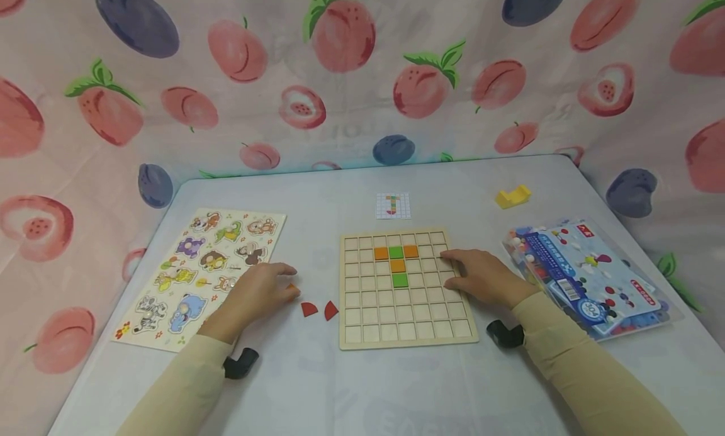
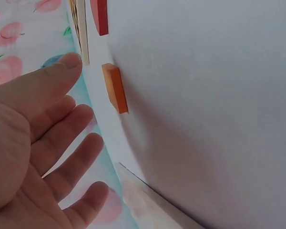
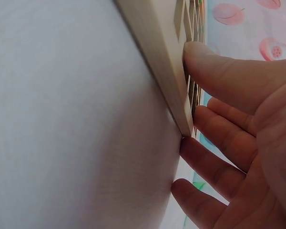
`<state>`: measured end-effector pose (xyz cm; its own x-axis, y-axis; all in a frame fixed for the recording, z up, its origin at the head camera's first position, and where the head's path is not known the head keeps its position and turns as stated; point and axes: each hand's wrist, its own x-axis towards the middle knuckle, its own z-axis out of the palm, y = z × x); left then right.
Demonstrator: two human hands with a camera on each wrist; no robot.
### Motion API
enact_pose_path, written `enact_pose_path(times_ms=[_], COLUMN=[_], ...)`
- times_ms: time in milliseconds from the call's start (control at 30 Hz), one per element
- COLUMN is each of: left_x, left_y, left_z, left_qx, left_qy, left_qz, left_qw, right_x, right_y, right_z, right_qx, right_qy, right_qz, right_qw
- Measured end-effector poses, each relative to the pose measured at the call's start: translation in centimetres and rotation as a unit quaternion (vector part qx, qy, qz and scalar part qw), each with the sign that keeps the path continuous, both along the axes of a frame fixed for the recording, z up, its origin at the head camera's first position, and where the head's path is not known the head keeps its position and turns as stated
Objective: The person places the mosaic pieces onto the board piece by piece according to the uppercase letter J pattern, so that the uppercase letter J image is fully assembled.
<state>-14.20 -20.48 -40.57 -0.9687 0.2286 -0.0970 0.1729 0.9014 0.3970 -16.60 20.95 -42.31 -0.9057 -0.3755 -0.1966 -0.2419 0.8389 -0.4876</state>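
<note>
My left hand (image 1: 252, 297) hovers with fingers spread beside a small orange block (image 2: 115, 88) on the table, apart from it in the left wrist view. Two red quarter-round pieces (image 1: 308, 309) lie just right of that hand. A square wooden grid board (image 1: 368, 314) stands in the middle. Its upper cells hold orange squares (image 1: 398, 266) and green squares (image 1: 399, 280) in a T shape. My right hand (image 1: 489, 279) rests at the board's right edge, thumb over the top and fingers loosely extended beside the rim.
Behind the board lies a small pattern card (image 1: 393, 206). An animal puzzle board (image 1: 218, 285) is at the left, partly under my left forearm. A clear box of colourful parts (image 1: 600, 272) stands at the right, a yellow piece (image 1: 513, 197) behind it.
</note>
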Motion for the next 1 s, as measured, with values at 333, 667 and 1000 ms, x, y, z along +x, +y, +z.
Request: enact_pose_path(times_ms=[333,667,1000], left_x=[0.2,0.4,0.1], left_y=[-0.4,-0.5,-1.1], left_z=[-0.4,-0.6,-0.8], left_qx=[-0.011,-0.003,-0.001], left_qy=[-0.025,-0.027,-0.027], left_qz=[0.004,0.007,0.022], left_qw=[0.9996,0.9996,0.9994], right_x=[0.0,0.1,0.0], right_y=[0.0,0.1,0.2], right_z=[-0.1,-0.1,-0.3], right_qx=[0.003,-0.004,-0.003], right_qy=[0.005,0.008,0.008], right_qz=[0.000,0.002,0.002], right_qw=[1.0000,1.0000,1.0000])
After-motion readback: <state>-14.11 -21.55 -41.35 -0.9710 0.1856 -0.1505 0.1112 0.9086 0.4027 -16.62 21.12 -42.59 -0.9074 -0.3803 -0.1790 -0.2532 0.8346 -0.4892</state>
